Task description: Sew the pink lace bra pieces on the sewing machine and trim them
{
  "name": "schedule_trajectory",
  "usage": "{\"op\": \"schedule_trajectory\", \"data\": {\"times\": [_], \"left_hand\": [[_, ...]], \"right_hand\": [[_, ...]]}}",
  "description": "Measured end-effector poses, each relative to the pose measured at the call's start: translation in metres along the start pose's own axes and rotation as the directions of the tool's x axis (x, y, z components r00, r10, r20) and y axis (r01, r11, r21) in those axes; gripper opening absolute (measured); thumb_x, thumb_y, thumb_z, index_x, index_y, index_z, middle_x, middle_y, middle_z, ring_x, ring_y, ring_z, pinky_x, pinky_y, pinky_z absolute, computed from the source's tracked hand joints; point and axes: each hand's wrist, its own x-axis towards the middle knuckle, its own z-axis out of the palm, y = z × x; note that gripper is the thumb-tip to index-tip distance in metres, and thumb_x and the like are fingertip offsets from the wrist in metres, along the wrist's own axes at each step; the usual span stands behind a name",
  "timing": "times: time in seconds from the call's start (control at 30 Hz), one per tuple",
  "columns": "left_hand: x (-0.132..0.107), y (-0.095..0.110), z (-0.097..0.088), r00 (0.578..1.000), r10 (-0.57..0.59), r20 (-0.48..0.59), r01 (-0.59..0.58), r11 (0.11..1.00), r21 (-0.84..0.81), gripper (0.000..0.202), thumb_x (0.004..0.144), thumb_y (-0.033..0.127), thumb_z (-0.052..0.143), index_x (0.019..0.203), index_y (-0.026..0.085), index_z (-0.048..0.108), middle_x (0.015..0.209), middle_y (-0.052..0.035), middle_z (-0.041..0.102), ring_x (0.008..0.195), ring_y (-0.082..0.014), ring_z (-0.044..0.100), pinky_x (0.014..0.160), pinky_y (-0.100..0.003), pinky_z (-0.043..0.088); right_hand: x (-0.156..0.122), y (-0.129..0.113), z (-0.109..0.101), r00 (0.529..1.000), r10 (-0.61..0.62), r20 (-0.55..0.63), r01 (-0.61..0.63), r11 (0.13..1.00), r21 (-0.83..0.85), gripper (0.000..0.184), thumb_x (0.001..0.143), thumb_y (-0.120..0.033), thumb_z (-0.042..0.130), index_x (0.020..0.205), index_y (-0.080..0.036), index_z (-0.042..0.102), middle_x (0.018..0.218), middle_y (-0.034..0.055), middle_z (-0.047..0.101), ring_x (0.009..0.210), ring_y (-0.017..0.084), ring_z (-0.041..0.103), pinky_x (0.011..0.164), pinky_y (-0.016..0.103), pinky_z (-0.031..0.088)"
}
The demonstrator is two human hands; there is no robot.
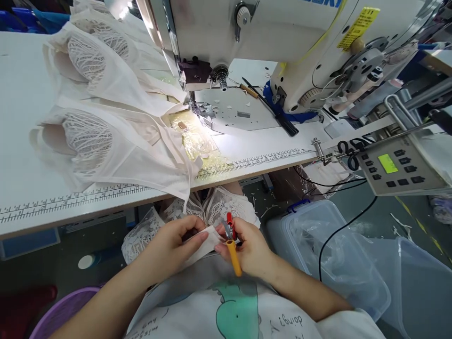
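Observation:
My left hand (pixel 173 247) pinches a white fabric strip (pixel 208 242) low in my lap, fingers closed on it. My right hand (pixel 249 247) is closed on small thread snips (pixel 231 245) with a yellow and a red handle, their tips at the strip's end. Lace fabric (pixel 219 207) lies on my lap just beyond both hands. A pile of white lace garments (pixel 106 122) rests on the sewing table (pixel 35 202), trailing over its front edge toward my hands.
A white sewing machine (pixel 282 37) stands on the table, its needle area lit. A control panel (pixel 395 167) sits at right. Clear plastic bins (pixel 328 249) stand at my right on the floor, a purple basket (pixel 63 308) at my left.

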Motion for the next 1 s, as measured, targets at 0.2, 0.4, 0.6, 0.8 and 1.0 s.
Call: {"op": "schedule_trajectory", "data": {"times": [0.2, 0.4, 0.6, 0.8, 1.0], "left_hand": [[0.004, 0.010, -0.007, 0.977, -0.163, 0.141, 0.195, 0.947, -0.254, 0.031, 0.075, 0.047, 0.062, 0.064, 0.020, 0.052, 0.051, 0.0063, 0.042, 0.042, -0.0076, 0.031, 0.035, -0.017, 0.024], [0.010, 0.030, -0.011, 0.953, -0.095, 0.288, 0.211, 0.889, -0.406, 0.030, 0.075, 0.047, 0.064, 0.070, 0.021, 0.051, 0.054, 0.0062, 0.045, 0.042, -0.0067, 0.032, 0.034, -0.016, 0.023], [0.024, 0.030, 0.006, 0.990, 0.009, 0.140, 0.016, 0.984, -0.176, 0.029, 0.079, 0.044, 0.053, 0.062, 0.021, 0.049, 0.050, 0.0061, 0.041, 0.042, -0.0092, 0.034, 0.035, -0.018, 0.026], [0.028, 0.024, 0.002, 0.986, 0.089, 0.144, -0.096, 0.994, 0.046, 0.026, 0.082, 0.038, 0.044, 0.065, 0.022, 0.054, 0.055, 0.0030, 0.051, 0.048, -0.0133, 0.044, 0.042, -0.021, 0.034], [0.013, 0.003, -0.018, 0.975, 0.163, 0.150, -0.211, 0.891, 0.402, 0.023, 0.082, 0.025, 0.040, 0.082, 0.025, 0.064, 0.072, 0.0012, 0.066, 0.060, -0.0167, 0.059, 0.052, -0.021, 0.038]], "right_hand": [[0.005, -0.012, -0.004, 0.989, 0.083, 0.122, -0.104, 0.977, 0.184, 0.034, 0.070, -0.047, 0.073, 0.072, -0.023, 0.049, 0.058, -0.0063, 0.047, 0.050, 0.010, 0.043, 0.047, 0.022, 0.040], [0.010, -0.051, -0.032, 0.967, 0.030, 0.253, -0.098, 0.960, 0.262, 0.026, 0.076, -0.041, 0.071, 0.081, -0.022, 0.053, 0.064, -0.0048, 0.051, 0.050, 0.010, 0.050, 0.047, 0.023, 0.046], [0.017, -0.043, -0.040, 0.999, -0.025, -0.027, 0.026, 0.999, 0.044, 0.032, 0.069, -0.046, 0.077, 0.078, -0.021, 0.061, 0.075, 0.0013, 0.063, 0.062, 0.014, 0.056, 0.056, 0.026, 0.048], [0.020, -0.030, -0.030, 0.990, 0.054, -0.130, -0.046, 0.997, 0.060, 0.031, 0.067, -0.045, 0.075, 0.073, -0.021, 0.057, 0.062, -0.0038, 0.053, 0.050, 0.010, 0.042, 0.046, 0.021, 0.037], [0.020, -0.026, -0.030, 0.978, 0.033, -0.206, -0.018, 0.997, 0.076, 0.021, 0.068, -0.035, 0.071, 0.074, -0.022, 0.055, 0.066, -0.0020, 0.056, 0.054, 0.012, 0.047, 0.050, 0.024, 0.040]]}}
